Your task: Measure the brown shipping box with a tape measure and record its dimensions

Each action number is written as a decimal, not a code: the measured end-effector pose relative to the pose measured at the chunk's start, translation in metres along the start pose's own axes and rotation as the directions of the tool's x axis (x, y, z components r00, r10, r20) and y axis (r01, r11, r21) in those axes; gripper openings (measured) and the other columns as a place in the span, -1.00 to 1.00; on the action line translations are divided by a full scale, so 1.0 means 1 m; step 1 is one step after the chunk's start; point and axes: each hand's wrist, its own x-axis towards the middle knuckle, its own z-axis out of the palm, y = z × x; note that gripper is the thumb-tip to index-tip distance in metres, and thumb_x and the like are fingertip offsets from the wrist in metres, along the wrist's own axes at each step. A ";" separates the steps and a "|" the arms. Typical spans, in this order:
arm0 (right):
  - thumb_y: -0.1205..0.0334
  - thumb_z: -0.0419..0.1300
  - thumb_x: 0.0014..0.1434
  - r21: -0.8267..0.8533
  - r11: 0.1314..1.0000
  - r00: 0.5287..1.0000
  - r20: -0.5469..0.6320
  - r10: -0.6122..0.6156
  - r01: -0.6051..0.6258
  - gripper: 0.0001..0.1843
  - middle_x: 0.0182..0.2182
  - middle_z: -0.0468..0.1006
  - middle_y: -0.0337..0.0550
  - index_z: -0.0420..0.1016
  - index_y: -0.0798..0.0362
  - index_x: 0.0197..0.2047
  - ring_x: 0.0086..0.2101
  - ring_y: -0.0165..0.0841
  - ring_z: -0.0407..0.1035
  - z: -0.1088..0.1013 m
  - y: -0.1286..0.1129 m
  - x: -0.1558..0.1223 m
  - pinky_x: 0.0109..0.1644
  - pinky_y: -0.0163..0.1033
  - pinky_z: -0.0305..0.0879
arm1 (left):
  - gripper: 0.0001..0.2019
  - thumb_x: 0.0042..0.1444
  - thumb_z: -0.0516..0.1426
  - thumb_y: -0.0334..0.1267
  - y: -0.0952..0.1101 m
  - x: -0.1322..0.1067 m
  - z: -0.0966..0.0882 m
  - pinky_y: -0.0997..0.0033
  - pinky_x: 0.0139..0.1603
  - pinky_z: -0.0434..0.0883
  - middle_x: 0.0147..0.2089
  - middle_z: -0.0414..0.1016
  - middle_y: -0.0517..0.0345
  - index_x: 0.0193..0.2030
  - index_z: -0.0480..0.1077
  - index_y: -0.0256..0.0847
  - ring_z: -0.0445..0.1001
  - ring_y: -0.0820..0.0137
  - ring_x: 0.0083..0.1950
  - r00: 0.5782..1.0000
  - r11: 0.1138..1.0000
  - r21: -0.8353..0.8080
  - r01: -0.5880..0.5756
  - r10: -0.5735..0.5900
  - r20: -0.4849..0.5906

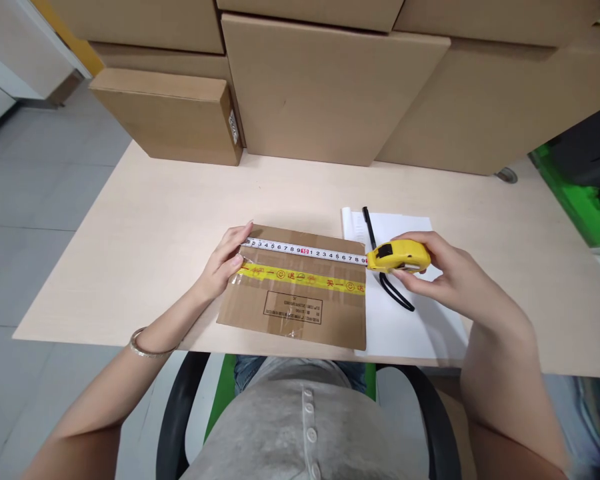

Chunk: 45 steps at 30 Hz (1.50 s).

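Cardboard box (294, 307), yellow-taped, near centre of frame, between the two hands; thickness not clear from this angle. Long axis runs left to right, dipping slightly toward the right. Left hand (223, 263) nearer: it touches the box, thumb and fingers closed at the upper-left corner by the blade's end, whose tip is hard to make out. Right hand (440, 267), right of centre, wraps the yellow tape measure case (400, 255), which sits at the box's right edge; the hand itself is clear of the cardboard. Blade (305, 252) spans the box just inside its upper edge, roughly parallel to it. Case and wrist strap (395, 293) overlie white paper (410, 327); pen (369, 227) just above.
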 end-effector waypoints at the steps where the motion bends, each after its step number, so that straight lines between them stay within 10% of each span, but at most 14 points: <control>1: -0.04 0.32 0.29 0.004 1.000 1.000 -0.006 -0.006 0.006 -0.66 -0.08 0.60 -0.12 0.42 -0.27 0.09 -0.21 -0.09 0.49 0.001 0.002 0.000 -0.17 0.02 0.45 | -0.46 0.47 0.06 0.11 -0.001 0.000 0.001 -0.09 0.42 0.42 0.42 0.48 0.03 0.54 0.26 0.24 0.44 0.10 0.38 1.000 1.000 -0.004 -0.005 0.005 -0.003; 22: 0.00 0.40 0.23 -0.001 0.998 0.996 -0.055 -0.066 0.066 -0.66 -0.22 0.62 -0.23 0.40 -0.19 -0.01 -0.36 -0.25 0.51 -0.001 0.001 -0.007 -0.32 -0.15 0.44 | -0.43 0.40 0.12 0.15 -0.008 0.000 0.008 -0.05 0.44 0.36 0.41 0.50 0.02 0.49 0.37 0.15 0.41 0.06 0.38 0.998 0.995 -0.099 -0.009 0.004 -0.059; 27: -0.03 0.37 0.28 -0.039 0.982 0.981 -0.049 -0.186 0.184 -0.68 -0.20 0.65 -0.17 0.41 -0.15 -0.01 -0.35 -0.23 0.53 -0.001 -0.029 0.006 -0.31 -0.14 0.43 | -0.35 0.32 0.21 0.20 -0.012 -0.003 0.009 -0.04 0.45 0.37 0.39 0.50 0.01 0.50 0.36 0.15 0.43 0.05 0.36 0.994 0.981 -0.180 0.069 -0.083 -0.072; 32: -0.04 0.29 0.34 -0.040 0.961 0.954 0.138 -0.265 0.272 -0.68 -0.25 0.64 -0.17 0.38 -0.07 0.02 -0.36 -0.26 0.51 0.030 -0.073 0.050 -0.31 -0.19 0.37 | 0.01 0.23 0.31 0.21 -0.013 -0.005 0.009 0.20 0.20 0.53 0.34 0.51 -0.03 0.68 -0.08 0.13 0.58 0.17 0.18 0.972 0.901 -0.380 0.210 -0.234 -0.018; 38: 0.00 0.24 0.39 0.010 0.912 0.902 0.144 -0.407 0.410 -0.68 -0.08 0.64 -0.04 0.35 -0.05 0.09 -0.14 -0.16 0.54 0.064 -0.087 0.080 -0.07 -0.10 0.42 | -0.15 0.22 0.30 0.24 0.005 -0.003 0.009 -0.09 0.52 0.32 0.52 0.35 -0.06 0.58 0.22 0.07 0.37 -0.05 0.49 0.945 0.863 -0.394 0.316 -0.325 0.044; 45: -0.24 0.33 0.28 0.137 0.952 0.962 -0.064 -0.267 0.274 -0.45 -0.13 0.65 -0.12 0.31 -0.09 0.11 -0.24 -0.21 0.53 0.055 -0.074 0.071 -0.20 -0.13 0.44 | -0.25 0.16 0.33 0.27 0.012 0.000 0.006 -0.20 0.63 0.13 0.53 0.33 -0.06 0.41 0.44 0.00 0.21 -0.16 0.60 0.944 0.870 -0.375 0.319 -0.326 0.048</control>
